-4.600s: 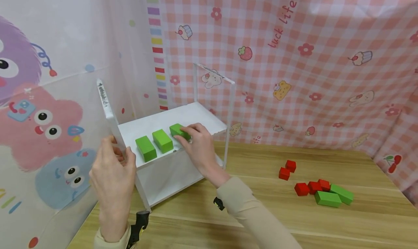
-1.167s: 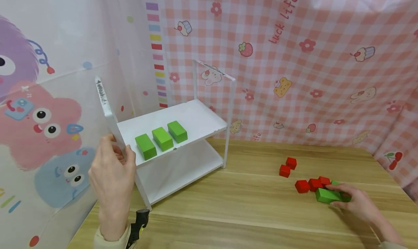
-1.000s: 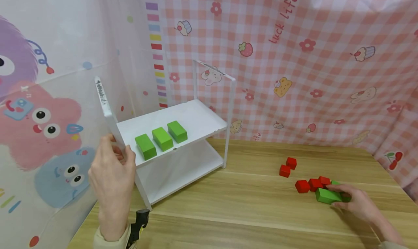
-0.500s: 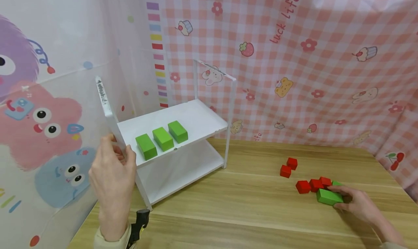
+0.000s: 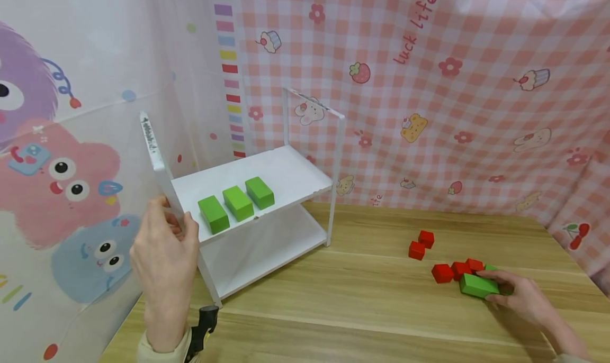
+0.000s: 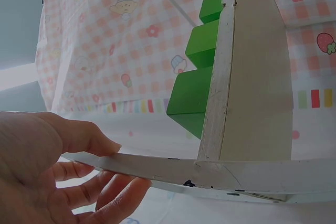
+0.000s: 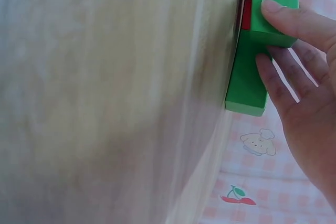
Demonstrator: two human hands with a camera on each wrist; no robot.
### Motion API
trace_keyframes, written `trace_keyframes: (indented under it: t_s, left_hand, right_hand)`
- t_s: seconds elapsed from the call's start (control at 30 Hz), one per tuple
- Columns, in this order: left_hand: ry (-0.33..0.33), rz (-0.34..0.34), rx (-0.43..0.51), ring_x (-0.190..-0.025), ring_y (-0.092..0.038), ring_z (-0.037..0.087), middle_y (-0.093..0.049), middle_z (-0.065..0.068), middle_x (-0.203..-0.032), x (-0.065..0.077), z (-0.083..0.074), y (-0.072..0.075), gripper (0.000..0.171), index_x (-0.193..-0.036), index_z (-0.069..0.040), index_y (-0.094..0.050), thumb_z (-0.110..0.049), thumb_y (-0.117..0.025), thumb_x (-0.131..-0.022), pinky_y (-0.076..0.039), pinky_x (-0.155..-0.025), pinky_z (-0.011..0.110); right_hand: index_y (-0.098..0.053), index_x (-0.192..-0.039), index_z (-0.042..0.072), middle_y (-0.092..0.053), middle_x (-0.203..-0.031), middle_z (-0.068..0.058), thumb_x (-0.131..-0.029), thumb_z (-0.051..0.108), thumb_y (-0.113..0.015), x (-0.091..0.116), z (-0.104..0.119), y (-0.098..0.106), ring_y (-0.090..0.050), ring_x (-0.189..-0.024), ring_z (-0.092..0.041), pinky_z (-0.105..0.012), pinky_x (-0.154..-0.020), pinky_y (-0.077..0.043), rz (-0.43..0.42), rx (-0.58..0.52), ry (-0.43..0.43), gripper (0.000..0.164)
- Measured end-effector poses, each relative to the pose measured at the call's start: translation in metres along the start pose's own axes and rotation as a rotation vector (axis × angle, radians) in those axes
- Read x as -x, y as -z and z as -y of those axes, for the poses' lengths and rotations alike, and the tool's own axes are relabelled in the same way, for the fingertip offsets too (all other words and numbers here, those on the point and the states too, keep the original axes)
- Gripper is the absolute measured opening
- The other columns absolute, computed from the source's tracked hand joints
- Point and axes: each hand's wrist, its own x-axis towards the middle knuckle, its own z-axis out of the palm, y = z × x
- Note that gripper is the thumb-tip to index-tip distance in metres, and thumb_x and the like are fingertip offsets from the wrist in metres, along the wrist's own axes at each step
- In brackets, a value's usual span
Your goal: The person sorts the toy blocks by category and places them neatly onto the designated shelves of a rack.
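My left hand (image 5: 164, 262) grips the left side upright of a white two-tier shelf (image 5: 295, 167); in the left wrist view thumb and fingers lie on either side of the upright (image 6: 152, 166). On the upper tier, three green blocks (image 5: 237, 203) stand in a row near the front edge. Far to the right, my right hand (image 5: 526, 297) pinches a green block (image 5: 476, 285) near its right end, the thumb on its near side. Behind that block lies another green block (image 7: 244, 90), partly covered by the hand in the head view; some fingers come close against it.
Several red cubes (image 5: 442, 273) lie on the wooden table (image 5: 352, 299), some right against the green blocks and two (image 5: 416, 250) farther back. The shelf's lower tier (image 5: 267, 257) is below the row. Printed cloths (image 5: 381, 141) hang behind and at the left.
Since the oldest frame, my right hand has left the third green block on the shelf and moved right to the table's blocks. Lately it has barely moved. The left hand stays put.
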Motion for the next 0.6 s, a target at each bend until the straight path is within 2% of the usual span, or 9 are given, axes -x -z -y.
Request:
trace_keyframes:
  t_s: [0.13, 0.3, 0.37, 0.47, 0.6]
  left_hand:
    - [0.002, 0.000, 0.002, -0.061, -0.061, 0.035, -0.061, 0.021, -0.076, 0.000, 0.000, 0.000, 0.025, -0.108, 0.008, -0.054, -0.002, -0.060, -0.086, -0.044, -0.049, 0.038]
    - [0.003, -0.001, 0.000, -0.061, -0.061, 0.036, -0.061, 0.021, -0.076, 0.000, 0.000, 0.000, 0.026, -0.108, 0.008, -0.054, -0.001, -0.060, -0.085, -0.045, -0.049, 0.039]
    - [0.002, -0.002, -0.003, -0.061, -0.061, 0.036, -0.061, 0.021, -0.076, 0.000, 0.000, 0.000, 0.026, -0.108, 0.008, -0.054, -0.001, -0.060, -0.085, -0.045, -0.050, 0.040]
    - [0.001, -0.004, -0.002, -0.061, -0.061, 0.036, -0.061, 0.022, -0.076, 0.000, -0.001, 0.000, 0.025, -0.108, 0.009, -0.054, -0.002, -0.060, -0.085, -0.046, -0.050, 0.041]
    - [0.001, -0.006, 0.000, -0.061, -0.061, 0.036, -0.061, 0.021, -0.075, 0.000, -0.001, 0.000, 0.025, -0.107, 0.009, -0.054, -0.001, -0.060, -0.085, -0.046, -0.049, 0.041]
  right_hand:
    - [-0.069, -0.108, 0.012, -0.067, -0.109, -0.023, -0.065, 0.017, -0.084, -0.003, 0.006, 0.002, -0.042, -0.089, 0.022, -0.012, -0.067, -0.043, 0.002, -0.010, -0.007, 0.045]
    - [-0.068, -0.109, 0.009, -0.067, -0.108, -0.024, -0.069, 0.016, -0.082, -0.008, 0.014, 0.006, -0.043, -0.087, 0.020, -0.014, -0.064, -0.043, -0.002, -0.042, -0.011, 0.042]
    - [-0.069, -0.109, 0.010, -0.068, -0.107, -0.020, -0.070, 0.015, -0.081, -0.010, 0.018, 0.008, -0.045, -0.086, 0.019, -0.015, -0.064, -0.045, -0.010, -0.053, -0.003, 0.041]
    - [-0.069, -0.110, 0.012, -0.068, -0.107, 0.008, -0.072, 0.014, -0.081, -0.014, 0.022, 0.010, -0.047, -0.087, 0.020, -0.014, -0.065, -0.047, -0.023, -0.074, 0.015, 0.040]
    - [-0.069, -0.110, 0.010, -0.054, -0.103, 0.035, -0.071, 0.008, -0.080, -0.017, 0.028, 0.012, -0.049, -0.089, 0.020, -0.014, -0.067, -0.050, -0.058, -0.110, 0.055, 0.040]
